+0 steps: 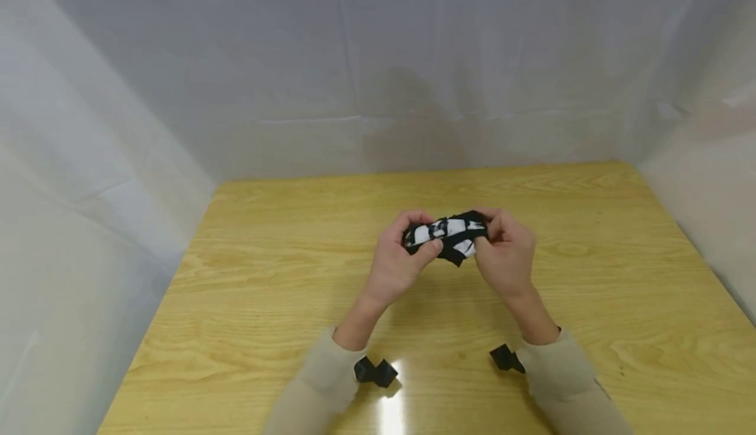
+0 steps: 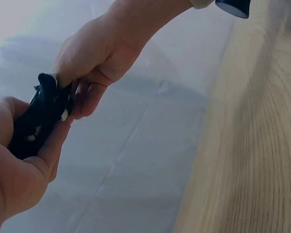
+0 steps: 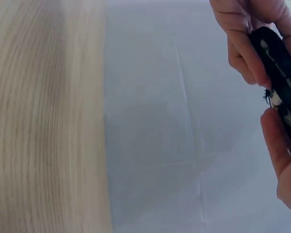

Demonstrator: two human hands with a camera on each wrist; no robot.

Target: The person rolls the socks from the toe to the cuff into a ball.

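Your left hand (image 1: pixel 397 261) and right hand (image 1: pixel 503 258) both pinch one small black-and-white fabric bundle (image 1: pixel 450 235), centre of the head frame, held just above the wooden table (image 1: pixel 266 290). Fingers of both hands are curled round it, thumbs on the near side. In the left wrist view the bundle (image 2: pixel 39 116) sits at mid-left between both hands; in the right wrist view it (image 3: pixel 281 82) is at the right edge. Beige sleeves (image 1: pixel 555 369) and black wrist mounts (image 1: pixel 375 372) sit at the bottom of the frame.
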